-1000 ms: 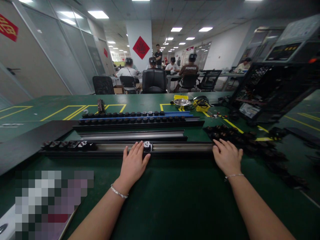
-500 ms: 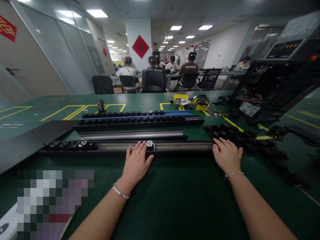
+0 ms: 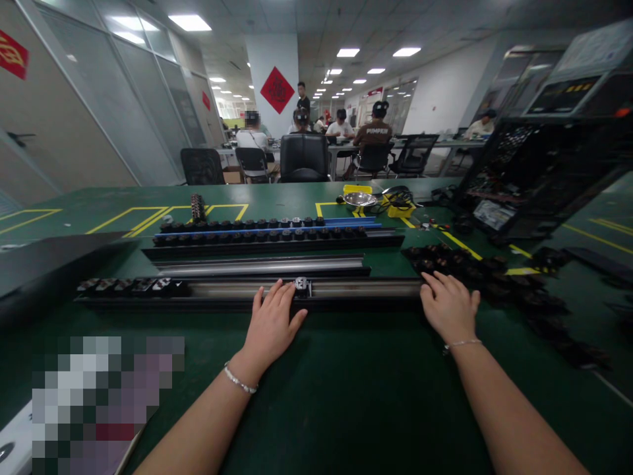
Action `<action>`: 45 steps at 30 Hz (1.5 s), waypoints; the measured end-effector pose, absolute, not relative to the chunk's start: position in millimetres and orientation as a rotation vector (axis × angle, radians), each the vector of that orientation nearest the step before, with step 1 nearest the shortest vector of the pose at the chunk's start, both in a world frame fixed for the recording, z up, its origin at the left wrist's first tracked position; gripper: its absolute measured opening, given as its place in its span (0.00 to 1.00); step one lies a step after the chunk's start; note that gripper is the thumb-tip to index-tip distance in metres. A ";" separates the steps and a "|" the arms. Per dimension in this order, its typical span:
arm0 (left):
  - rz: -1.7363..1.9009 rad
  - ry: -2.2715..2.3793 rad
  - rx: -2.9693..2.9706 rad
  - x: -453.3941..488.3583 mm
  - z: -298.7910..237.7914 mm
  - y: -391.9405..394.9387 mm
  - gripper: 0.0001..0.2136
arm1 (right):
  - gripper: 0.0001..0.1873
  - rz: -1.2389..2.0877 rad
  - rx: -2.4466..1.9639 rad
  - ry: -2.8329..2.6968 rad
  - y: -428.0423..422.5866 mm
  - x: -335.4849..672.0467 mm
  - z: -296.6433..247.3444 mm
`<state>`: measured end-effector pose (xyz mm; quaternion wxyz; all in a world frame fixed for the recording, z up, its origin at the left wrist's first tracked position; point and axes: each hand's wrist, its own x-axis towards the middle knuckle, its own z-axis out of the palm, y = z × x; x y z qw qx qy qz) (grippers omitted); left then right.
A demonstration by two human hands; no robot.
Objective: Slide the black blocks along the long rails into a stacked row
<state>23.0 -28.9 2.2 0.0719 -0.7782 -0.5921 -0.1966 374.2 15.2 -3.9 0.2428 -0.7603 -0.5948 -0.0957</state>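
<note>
A long black rail with a silver channel lies across the green table in front of me. My left hand rests flat on its near edge, fingers stretched out, fingertips beside a small black-and-white clip seated in the channel. My right hand lies open at the rail's right end, fingers touching it, next to a heap of black clips. Several clips sit in a row at the rail's left end.
Behind lie a second silver rail and a rail filled with black clips. A black panel is at left, an open computer case at right, a metal bowl farther back. People sit at distant desks.
My left hand and the small clip by its fingertips have slid slightly to the right along the rail. My right hand has stayed at the rail's right end.
</note>
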 end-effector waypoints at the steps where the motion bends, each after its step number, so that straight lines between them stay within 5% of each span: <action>1: -0.599 -1.781 -2.338 22.8 1.8 -28.7 0.23 | 0.25 -0.267 -2.077 -1.630 15.2 373.9 -3.4; 16: -0.625 -1.771 -2.339 25.3 1.9 -29.0 0.22 | 0.22 -0.079 -1.276 -2.355 -12.3 263.9 2.7; 45: -0.547 -1.817 -2.271 30.8 5.0 -29.9 0.21 | 0.20 -0.079 -1.326 -2.409 -10.1 229.3 12.2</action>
